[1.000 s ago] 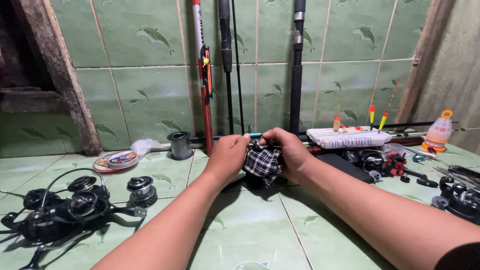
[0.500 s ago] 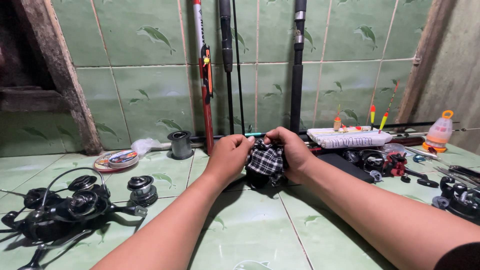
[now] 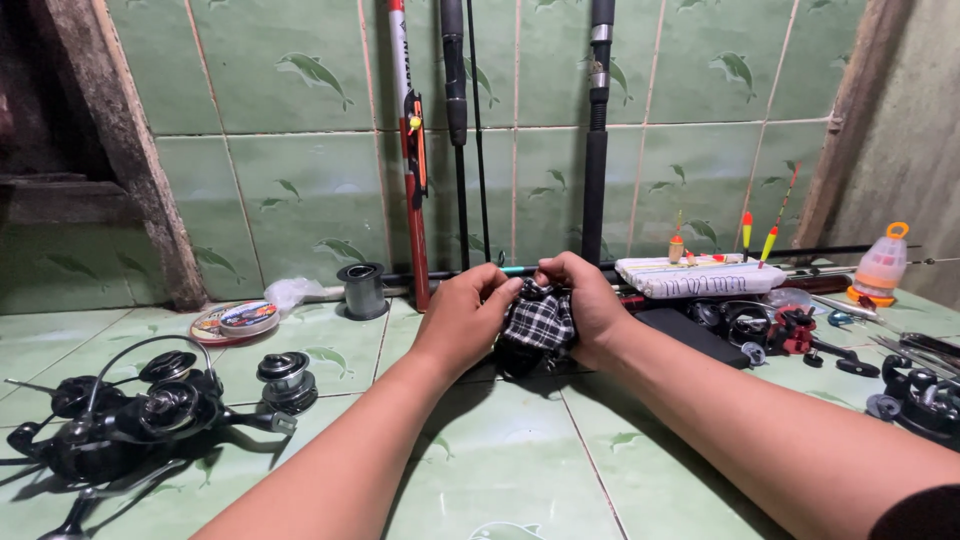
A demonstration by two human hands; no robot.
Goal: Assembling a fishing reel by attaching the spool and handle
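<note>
Nearest, on the left of the green tiled floor (image 3: 520, 460), black fishing reels (image 3: 120, 415) are lying in a cluster, with a loose spool (image 3: 287, 378) just beside them. Near the right edge, more dark reel parts (image 3: 915, 395) are sitting.

In the middle, both arms are reaching forward and meeting over a black-and-white checked cloth (image 3: 540, 320), which is bunched around something dark resting on the floor. To do this well, the cloth probably wants gathering evenly, with both grips kept close together so the bundle is not slipping loose. The left hand (image 3: 462, 318) is curling shut, its fingertips pinching the top left edge of the cloth. The right hand (image 3: 590, 300) is closing over the top right side, fingers folded onto the fabric; what lies under the cloth I cannot tell.

Farther back, a flat round line spool (image 3: 235, 320) and a grey spool (image 3: 362, 290) are sitting left, a white box (image 3: 700, 278) right, and fishing rods (image 3: 455, 130) are leaning against the tiled wall.
</note>
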